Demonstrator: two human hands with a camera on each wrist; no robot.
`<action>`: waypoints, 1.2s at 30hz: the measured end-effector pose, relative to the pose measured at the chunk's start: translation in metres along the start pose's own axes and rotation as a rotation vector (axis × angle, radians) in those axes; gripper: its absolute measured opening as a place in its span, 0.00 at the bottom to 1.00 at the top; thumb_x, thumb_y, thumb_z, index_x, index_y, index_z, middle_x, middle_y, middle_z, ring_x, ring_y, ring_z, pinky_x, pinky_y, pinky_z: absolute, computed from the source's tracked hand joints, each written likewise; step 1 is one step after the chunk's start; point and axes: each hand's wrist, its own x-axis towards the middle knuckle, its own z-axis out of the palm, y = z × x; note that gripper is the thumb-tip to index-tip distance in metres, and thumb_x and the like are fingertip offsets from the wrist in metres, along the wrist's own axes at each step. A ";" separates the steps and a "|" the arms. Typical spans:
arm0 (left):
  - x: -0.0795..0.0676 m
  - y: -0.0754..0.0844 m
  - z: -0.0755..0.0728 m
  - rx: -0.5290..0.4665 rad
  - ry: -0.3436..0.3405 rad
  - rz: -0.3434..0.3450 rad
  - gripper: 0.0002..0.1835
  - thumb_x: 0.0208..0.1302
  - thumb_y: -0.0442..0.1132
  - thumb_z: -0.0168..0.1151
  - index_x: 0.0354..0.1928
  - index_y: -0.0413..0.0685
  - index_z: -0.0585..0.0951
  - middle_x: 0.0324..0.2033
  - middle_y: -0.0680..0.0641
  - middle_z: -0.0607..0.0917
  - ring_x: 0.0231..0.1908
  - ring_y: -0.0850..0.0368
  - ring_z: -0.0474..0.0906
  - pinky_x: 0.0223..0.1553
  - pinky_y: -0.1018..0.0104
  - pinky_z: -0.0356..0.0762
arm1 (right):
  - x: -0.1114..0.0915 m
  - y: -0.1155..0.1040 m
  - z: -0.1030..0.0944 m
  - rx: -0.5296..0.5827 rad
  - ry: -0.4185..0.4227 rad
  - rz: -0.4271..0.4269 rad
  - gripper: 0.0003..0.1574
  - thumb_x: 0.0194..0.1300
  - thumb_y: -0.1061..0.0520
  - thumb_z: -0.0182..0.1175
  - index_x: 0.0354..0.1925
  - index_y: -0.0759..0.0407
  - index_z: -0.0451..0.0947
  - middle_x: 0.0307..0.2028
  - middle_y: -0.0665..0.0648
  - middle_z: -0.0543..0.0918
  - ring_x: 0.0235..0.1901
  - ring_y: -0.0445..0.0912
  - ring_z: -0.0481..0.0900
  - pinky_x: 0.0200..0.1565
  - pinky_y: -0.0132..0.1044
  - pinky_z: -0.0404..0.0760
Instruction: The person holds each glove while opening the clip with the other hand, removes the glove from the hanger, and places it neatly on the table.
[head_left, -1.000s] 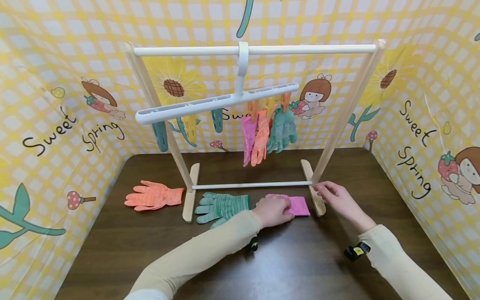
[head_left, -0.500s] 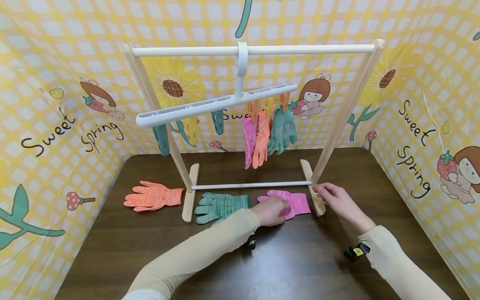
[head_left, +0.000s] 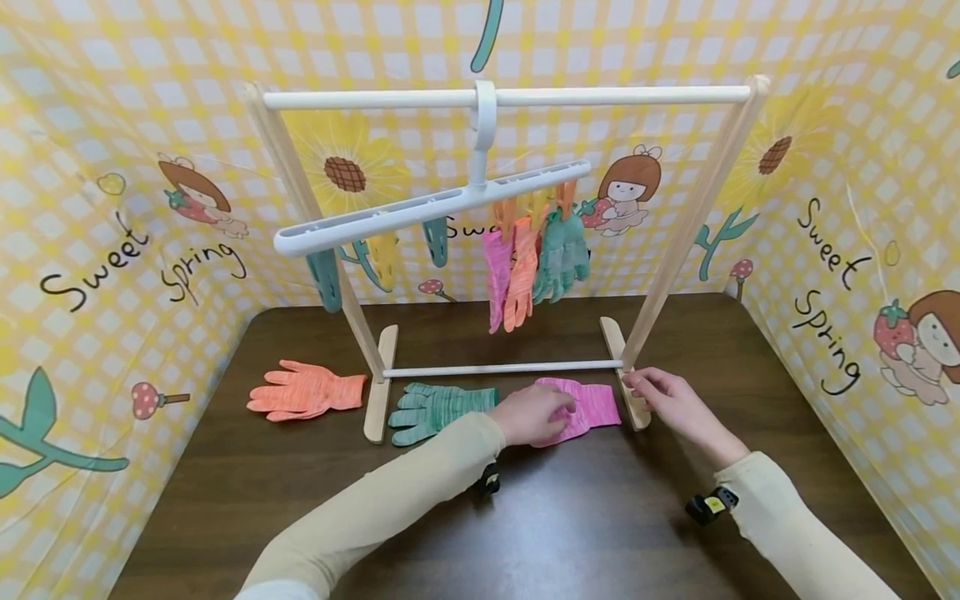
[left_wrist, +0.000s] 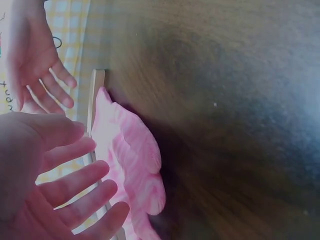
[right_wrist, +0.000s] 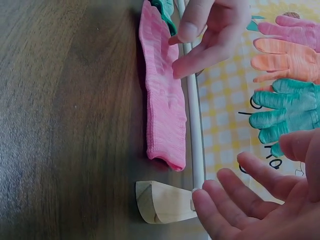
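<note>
A pink knit glove point(head_left: 597, 405) lies flat on the table in front of the rack's crossbar, its cuff toward the right foot. Over its finger end hovers my left hand point(head_left: 531, 414), whose fingers look loosely spread in the left wrist view; the glove's fingers are partly hidden under it in the head view. My right hand point(head_left: 667, 393) is beside the rack's right foot point(head_left: 637, 410), fingers relaxed and nothing held. To the left lie a green glove point(head_left: 442, 407), partly behind my left forearm, and an orange glove point(head_left: 307, 392).
From the wooden rack's top bar point(head_left: 615, 97) hangs a tilted grey hanger point(head_left: 405, 218). On its right side, clips hold a pink glove point(head_left: 498, 279), an orange glove point(head_left: 521, 279) and a green glove point(head_left: 562, 257). Blue and yellow clips point(head_left: 382, 260) on its left hold nothing.
My left hand has slid left along the pink glove, off its cuff side, uncovering more of the palm. The pink glove's spread shape shows more. My right hand has hardly moved.
</note>
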 end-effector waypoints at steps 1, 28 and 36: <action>-0.001 0.000 -0.001 -0.011 0.005 -0.012 0.16 0.75 0.44 0.62 0.61 0.51 0.84 0.56 0.51 0.85 0.56 0.59 0.80 0.57 0.65 0.79 | 0.000 -0.001 0.000 0.007 0.001 -0.007 0.21 0.82 0.58 0.50 0.57 0.77 0.77 0.52 0.74 0.83 0.49 0.59 0.82 0.45 0.42 0.86; -0.057 -0.021 -0.023 -0.225 0.601 -0.158 0.10 0.77 0.46 0.59 0.49 0.52 0.85 0.40 0.53 0.86 0.39 0.59 0.81 0.44 0.59 0.82 | 0.010 -0.050 -0.001 0.096 0.152 -0.235 0.16 0.80 0.61 0.55 0.57 0.69 0.80 0.51 0.69 0.86 0.44 0.35 0.84 0.45 0.27 0.83; -0.065 -0.028 -0.033 -0.260 0.743 -0.203 0.09 0.77 0.45 0.60 0.41 0.50 0.85 0.29 0.55 0.81 0.30 0.60 0.77 0.33 0.63 0.77 | 0.017 -0.070 -0.007 0.086 0.139 -0.246 0.17 0.80 0.60 0.55 0.58 0.68 0.80 0.51 0.67 0.85 0.45 0.34 0.83 0.42 0.28 0.82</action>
